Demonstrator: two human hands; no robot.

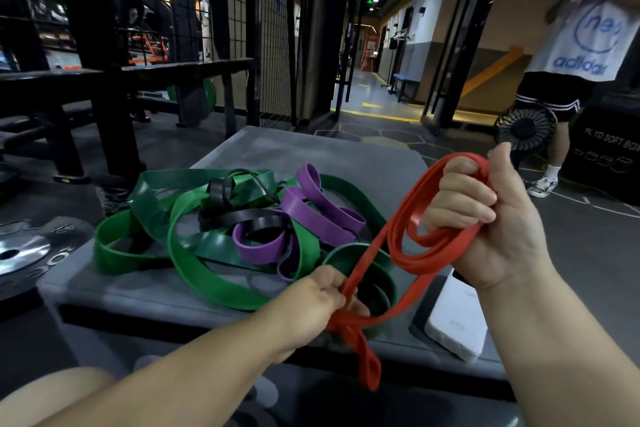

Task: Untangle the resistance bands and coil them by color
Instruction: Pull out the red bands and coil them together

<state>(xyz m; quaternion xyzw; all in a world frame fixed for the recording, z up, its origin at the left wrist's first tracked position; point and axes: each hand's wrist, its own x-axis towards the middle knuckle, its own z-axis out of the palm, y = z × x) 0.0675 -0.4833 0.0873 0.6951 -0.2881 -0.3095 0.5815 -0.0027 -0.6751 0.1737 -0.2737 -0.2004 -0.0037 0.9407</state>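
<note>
A red resistance band [401,239] is wound in loops around my right hand [485,218], which is raised at the right and closed on the coil. My left hand [318,302] pinches the band's loose tail near the front edge; the end hangs down below it. On the grey padded box [363,156] lies a tangled heap: wide green bands [207,270], purple bands [311,208] and a black band [239,215], all interlaced. A small green coil [381,274] sits just behind my left hand.
A white phone [457,319] lies at the box's front right corner. A weight plate [24,253] rests at the left. A person in a white shirt stands at the far right beside a small black fan [526,128] and a black plyo box [609,146]. Black racks stand behind left.
</note>
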